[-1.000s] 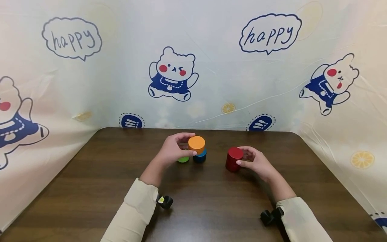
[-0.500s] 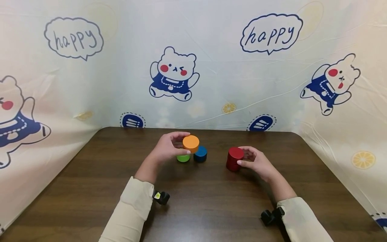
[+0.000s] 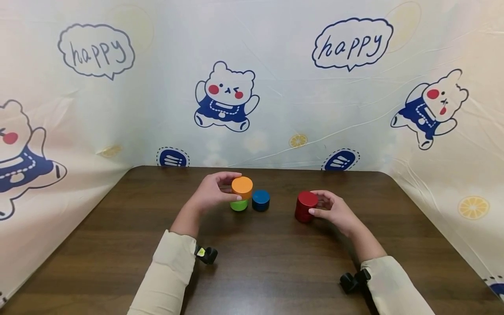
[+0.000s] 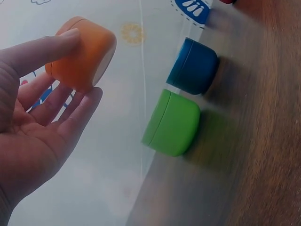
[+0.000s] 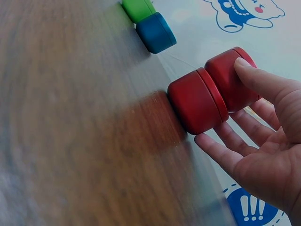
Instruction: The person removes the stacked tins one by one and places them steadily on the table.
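Observation:
My left hand [image 3: 214,191] pinches a small orange lidded tin [image 4: 87,52] between thumb and fingers. In the left wrist view that tin hangs apart from a green tin [image 4: 174,123] standing on the table; from the head it overlaps the green one. A blue tin [image 3: 261,200] stands just right of the green tin. Farther right, two red tins are stacked, the upper red tin [image 5: 230,77] on the lower red tin [image 5: 197,101]. Thumb and fingers of my right hand [image 3: 334,211] grip the upper one; its lowest fingertip is close to the lower tin.
All this is on a dark brown wooden table [image 3: 260,262]. A pale printed curtain [image 3: 283,109] with bears and lettering closes off the back and sides. Black wrist cameras sit on both sleeves, the left camera [image 3: 208,255] and the right camera [image 3: 350,282].
My left hand has carried the orange tin leftward, from above the blue tin to above the green one, uncovering the blue tin. My right hand and the red tins have barely moved.

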### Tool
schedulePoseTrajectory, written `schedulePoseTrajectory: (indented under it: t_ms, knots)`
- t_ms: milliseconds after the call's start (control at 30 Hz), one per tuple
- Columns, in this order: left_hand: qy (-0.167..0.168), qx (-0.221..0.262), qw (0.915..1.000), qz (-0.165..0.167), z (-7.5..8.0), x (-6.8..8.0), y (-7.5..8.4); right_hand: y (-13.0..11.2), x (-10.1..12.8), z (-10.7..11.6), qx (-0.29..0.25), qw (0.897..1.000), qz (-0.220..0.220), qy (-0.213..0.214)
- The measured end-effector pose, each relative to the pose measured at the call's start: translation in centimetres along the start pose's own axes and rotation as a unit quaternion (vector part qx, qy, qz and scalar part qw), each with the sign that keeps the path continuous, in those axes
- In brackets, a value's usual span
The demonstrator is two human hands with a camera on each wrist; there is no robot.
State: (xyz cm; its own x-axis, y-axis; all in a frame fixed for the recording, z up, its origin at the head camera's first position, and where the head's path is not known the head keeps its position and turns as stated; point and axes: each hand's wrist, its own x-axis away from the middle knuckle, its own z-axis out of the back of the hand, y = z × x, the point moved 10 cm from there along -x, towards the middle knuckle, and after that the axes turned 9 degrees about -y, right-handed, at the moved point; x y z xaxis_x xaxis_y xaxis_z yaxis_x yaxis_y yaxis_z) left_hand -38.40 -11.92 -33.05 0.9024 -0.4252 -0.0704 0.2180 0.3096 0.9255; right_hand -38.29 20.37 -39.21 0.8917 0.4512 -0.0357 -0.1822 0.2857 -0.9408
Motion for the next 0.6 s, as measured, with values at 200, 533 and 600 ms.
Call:
schedulePoseTrajectory:
  t_ms: [200,533,600]
  knots:
    - [0.01,-0.005,0.9998,0.014,0.6,0.2,-0.4,0.1,0.0,0.0,0.0,1.0,0.001,-0.002]
    - [0.022,-0.019,0.9989,0.037,1.8,0.5,-1.7,0.3,0.0,0.0,0.002,1.0,-0.005,-0.004]
    - [0.023,-0.017,0.9989,0.037,2.0,0.5,-1.9,0.3,0.1,0.0,0.001,1.0,-0.006,-0.004]
